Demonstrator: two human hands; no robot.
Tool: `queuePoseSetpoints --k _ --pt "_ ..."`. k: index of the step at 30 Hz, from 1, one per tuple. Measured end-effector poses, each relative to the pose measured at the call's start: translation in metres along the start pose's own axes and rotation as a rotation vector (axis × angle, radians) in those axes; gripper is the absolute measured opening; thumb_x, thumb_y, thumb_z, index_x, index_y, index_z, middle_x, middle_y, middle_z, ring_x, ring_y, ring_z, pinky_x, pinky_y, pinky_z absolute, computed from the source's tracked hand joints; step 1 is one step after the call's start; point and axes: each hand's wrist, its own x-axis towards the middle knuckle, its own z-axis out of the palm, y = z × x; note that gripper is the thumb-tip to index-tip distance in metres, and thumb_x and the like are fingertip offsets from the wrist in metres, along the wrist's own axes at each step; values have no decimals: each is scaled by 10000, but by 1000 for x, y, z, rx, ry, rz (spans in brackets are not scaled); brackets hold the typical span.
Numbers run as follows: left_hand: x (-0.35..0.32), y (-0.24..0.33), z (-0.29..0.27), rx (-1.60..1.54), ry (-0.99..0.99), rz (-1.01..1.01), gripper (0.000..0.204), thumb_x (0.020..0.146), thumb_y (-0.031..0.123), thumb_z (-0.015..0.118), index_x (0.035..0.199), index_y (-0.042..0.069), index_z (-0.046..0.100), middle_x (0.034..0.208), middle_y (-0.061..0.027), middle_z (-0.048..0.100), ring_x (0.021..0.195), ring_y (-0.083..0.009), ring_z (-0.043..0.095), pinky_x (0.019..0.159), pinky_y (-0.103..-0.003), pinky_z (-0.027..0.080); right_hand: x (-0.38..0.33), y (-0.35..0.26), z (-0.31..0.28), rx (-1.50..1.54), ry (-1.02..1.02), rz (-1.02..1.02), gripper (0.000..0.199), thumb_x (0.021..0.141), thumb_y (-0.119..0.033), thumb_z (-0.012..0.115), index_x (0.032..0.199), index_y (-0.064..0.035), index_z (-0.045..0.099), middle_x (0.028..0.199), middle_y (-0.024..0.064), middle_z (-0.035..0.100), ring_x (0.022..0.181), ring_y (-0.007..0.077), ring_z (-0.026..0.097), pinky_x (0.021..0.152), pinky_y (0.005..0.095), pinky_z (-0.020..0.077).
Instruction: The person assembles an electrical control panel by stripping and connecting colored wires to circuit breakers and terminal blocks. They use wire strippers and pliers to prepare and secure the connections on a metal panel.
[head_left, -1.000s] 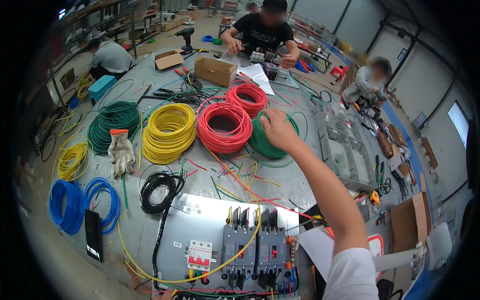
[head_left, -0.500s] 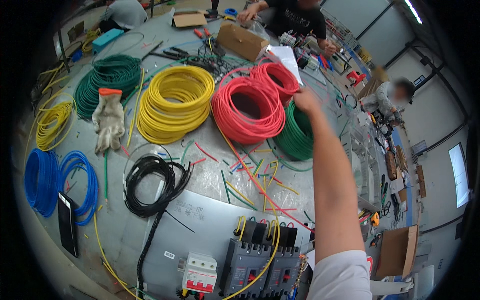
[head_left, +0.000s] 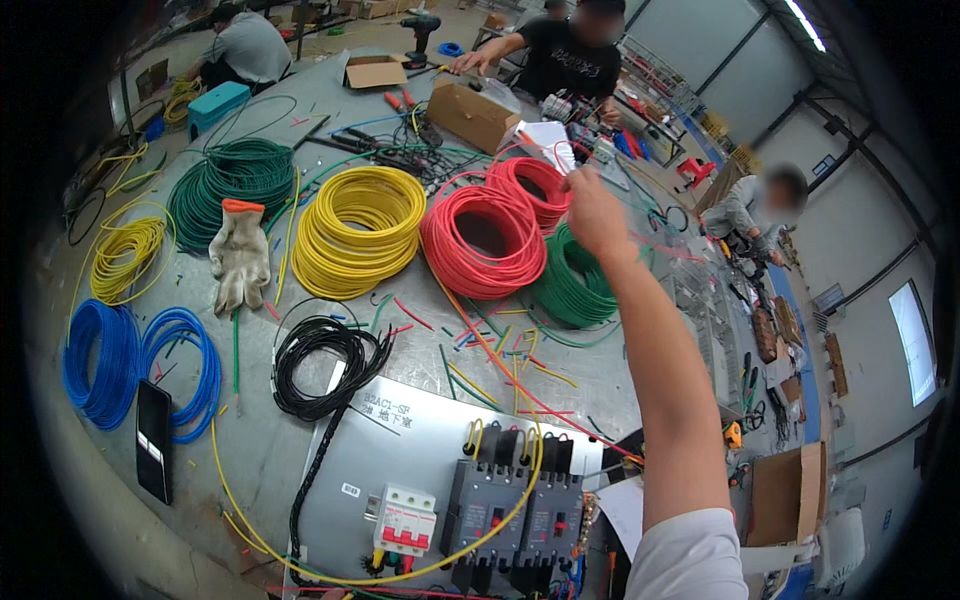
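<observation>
Far to the left of the raised right hand, at the table's near-left edge, lie two blue wire coils [head_left: 135, 362] with a black phone [head_left: 153, 440] resting against their near side. Beyond them sits a small yellow coil [head_left: 127, 258], and next to that a grey work glove [head_left: 240, 258] with an orange cuff lies on the rim of a dark green coil [head_left: 230, 180]. Closer toward the hand comes the large yellow coil [head_left: 358, 230], with a black coil [head_left: 320, 365] below it on the grey table [head_left: 250, 450]. Further below, near the person's body, a white mounting panel [head_left: 400, 450] carries a small white breaker [head_left: 403, 520] and dark circuit breakers [head_left: 520, 505], with a yellow wire looping around them.

Just left of the hand is the big red coil [head_left: 480, 240], a smaller red coil [head_left: 528, 190] behind it, and a green coil [head_left: 572, 285] directly beneath the wrist. The right hand [head_left: 592, 215] is stretched out above these coils, fingers pinched closed on a thin red wire [head_left: 500, 365] that trails down across the table toward the panel. The left hand is not in view.

Beyond the hand, a person in black works near a cardboard box [head_left: 472, 115]; to the right, another person sits.
</observation>
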Motion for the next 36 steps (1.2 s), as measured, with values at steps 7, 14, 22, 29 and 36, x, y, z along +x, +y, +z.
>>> queuePoseSetpoints --k 7,14,22,29,36 --pt "1 5 -3 57 98 127 246 1010 118 578 1220 20 661 1016 -203 671 888 -412 644 732 -497 526 -19 -138 -82 367 -48 -1 478 904 -1 531 1380 -36 562 1134 210 712 1046 415 694 895 496 554" --pt "34 52 -74 -279 304 -17 220 1067 124 507 1110 -20 668 745 -17 602 603 -86 482 561 -272 367 -81 -245 -158 515 -243 -61 306 868 42 497 1160 51 589 989 273 696 952 468 669 869 540 521" --pt "180 115 -92 -1000 51 -95 190 1107 229 471 1153 75 572 1159 -93 729 522 -27 381 430 -198 291 -151 -292 -234 742 -147 -30 313 890 26 530 1189 77 605 985 306 679 957 488 656 865 529 527" --pt "247 148 -74 -1162 -75 -145 175 1065 181 490 1172 58 553 915 -23 638 541 -49 395 427 -211 266 -215 -296 -281 1252 -255 309 369 951 -142 690 1269 13 583 974 156 754 646 181 657 584 356 515" --pt "254 152 -91 -1127 4 -204 130 1099 146 414 1156 56 489 832 0 546 538 -56 290 436 -230 217 -305 -254 -310 1775 -712 481 342 1091 -204 515 1301 48 610 874 116 740 485 68 557 413 222 405"
